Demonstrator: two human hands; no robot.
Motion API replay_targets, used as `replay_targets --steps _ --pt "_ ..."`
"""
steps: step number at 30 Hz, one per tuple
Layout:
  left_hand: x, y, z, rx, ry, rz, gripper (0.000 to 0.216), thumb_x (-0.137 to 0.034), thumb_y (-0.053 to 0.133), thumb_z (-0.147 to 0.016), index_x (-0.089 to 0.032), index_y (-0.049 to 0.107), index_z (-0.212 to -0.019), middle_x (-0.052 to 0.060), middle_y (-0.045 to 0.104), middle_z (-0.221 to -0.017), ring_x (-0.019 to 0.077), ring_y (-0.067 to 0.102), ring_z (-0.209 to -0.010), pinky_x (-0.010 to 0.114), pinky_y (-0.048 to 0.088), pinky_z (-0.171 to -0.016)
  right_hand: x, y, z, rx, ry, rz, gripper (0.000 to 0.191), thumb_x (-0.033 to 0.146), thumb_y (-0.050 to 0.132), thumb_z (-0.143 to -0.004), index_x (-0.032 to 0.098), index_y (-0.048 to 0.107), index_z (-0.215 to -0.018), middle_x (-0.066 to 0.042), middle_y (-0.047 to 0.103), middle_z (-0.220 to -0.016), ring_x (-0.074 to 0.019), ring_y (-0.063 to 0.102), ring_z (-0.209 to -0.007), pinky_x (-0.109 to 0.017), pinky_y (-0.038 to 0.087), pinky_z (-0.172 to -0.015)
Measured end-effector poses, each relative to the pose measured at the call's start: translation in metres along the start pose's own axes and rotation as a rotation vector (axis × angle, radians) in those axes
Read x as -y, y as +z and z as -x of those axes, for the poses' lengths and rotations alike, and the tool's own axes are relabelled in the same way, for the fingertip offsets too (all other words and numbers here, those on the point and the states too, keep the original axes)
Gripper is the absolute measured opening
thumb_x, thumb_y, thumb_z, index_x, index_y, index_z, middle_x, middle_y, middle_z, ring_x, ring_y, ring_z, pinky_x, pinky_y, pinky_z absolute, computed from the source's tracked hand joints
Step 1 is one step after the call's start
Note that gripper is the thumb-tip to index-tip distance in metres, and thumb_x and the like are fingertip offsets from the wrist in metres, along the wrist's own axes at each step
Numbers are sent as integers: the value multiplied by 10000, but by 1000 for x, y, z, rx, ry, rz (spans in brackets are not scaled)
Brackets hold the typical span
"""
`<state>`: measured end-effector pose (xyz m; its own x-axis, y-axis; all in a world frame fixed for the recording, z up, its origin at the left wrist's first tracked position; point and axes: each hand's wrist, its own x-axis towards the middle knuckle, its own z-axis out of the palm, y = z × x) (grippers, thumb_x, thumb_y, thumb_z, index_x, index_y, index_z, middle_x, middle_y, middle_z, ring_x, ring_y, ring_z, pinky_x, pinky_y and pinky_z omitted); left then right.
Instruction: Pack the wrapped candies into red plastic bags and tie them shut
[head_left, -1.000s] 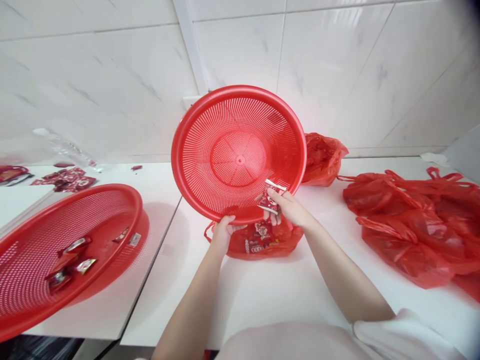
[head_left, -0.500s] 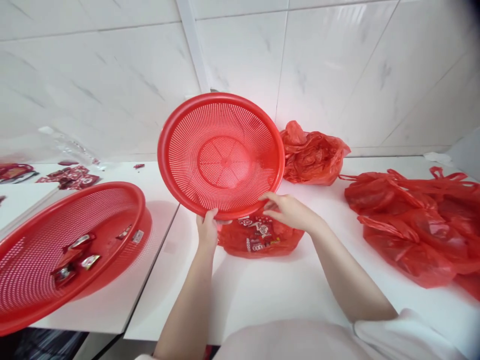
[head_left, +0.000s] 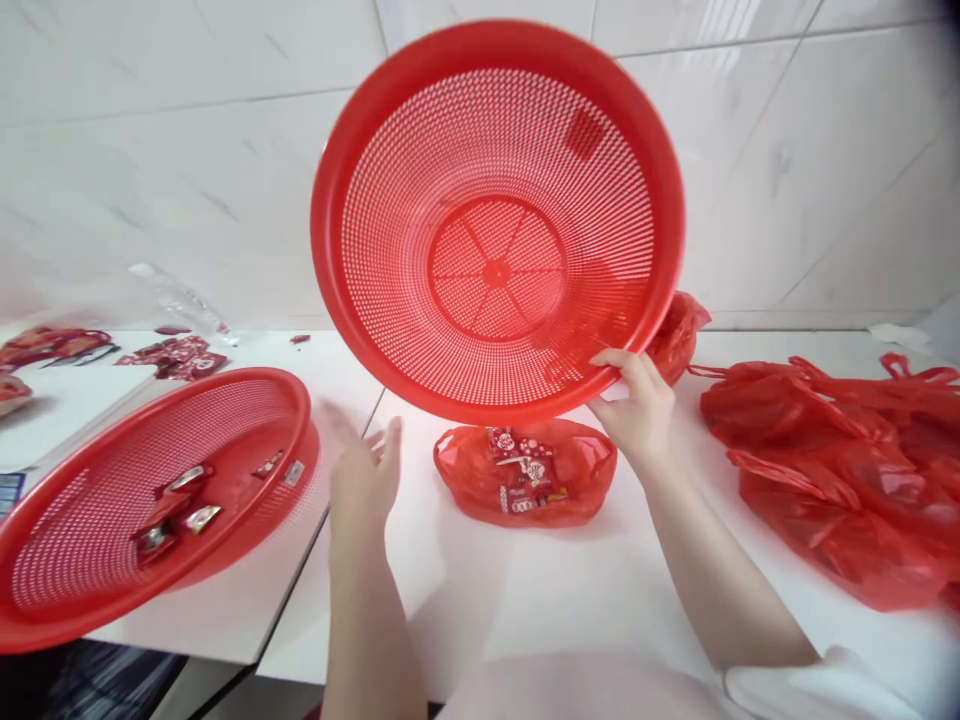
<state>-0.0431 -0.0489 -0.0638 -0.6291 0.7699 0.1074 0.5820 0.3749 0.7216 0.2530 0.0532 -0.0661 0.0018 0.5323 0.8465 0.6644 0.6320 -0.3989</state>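
Note:
My right hand (head_left: 637, 412) grips the lower rim of a large round red plastic sieve basket (head_left: 496, 220), held up tilted with its inside facing me. Nothing lies in it. My left hand (head_left: 361, 478) hovers below and left of the basket, fingers spread, holding nothing. Under the basket, on the white table (head_left: 540, 590), sits a small red plastic bag (head_left: 525, 475) with red-and-white snack packets inside.
A second red sieve basket (head_left: 142, 490) at the left holds a few wrapped packets. Crumpled red plastic bags (head_left: 840, 460) lie at the right, another (head_left: 679, 335) behind the raised basket. Loose red wrappers (head_left: 176, 355) lie at the far left by the tiled wall.
The basket rose and came closer, now held by my right hand alone. My left hand let go of the rim and opened. The packet my right hand held a second ago is gone from it.

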Motion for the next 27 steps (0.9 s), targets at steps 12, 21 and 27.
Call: replay_targets --steps 12,21,27 --pt "48 -32 -19 -328 -491 -315 704 -443 607 -784 -75 385 -1341 303 617 -1112 459 591 -1088 671 389 -901 -34 -44 -22 -432 -4 -29 294 238 708 -665 224 629 -948 -44 611 -871 -211 619 -755 -343 502 -691" --pt "93 -19 -43 -585 -111 -76 558 -475 781 -559 -203 540 -982 55 624 -855 278 608 -803 475 503 -827 -38 -57 -26 -452 42 67 302 199 685 -623 220 636 -919 -46 606 -839 -197 599 -707 -288 454 -578" --pt "64 22 -40 -367 185 21 467 -417 750 -627 -222 532 -991 8 636 -874 210 613 -779 347 491 -778 -30 -51 -22 -277 95 -60 286 239 670 -653 229 609 -933 -27 625 -836 -177 597 -656 -274 471 -519"
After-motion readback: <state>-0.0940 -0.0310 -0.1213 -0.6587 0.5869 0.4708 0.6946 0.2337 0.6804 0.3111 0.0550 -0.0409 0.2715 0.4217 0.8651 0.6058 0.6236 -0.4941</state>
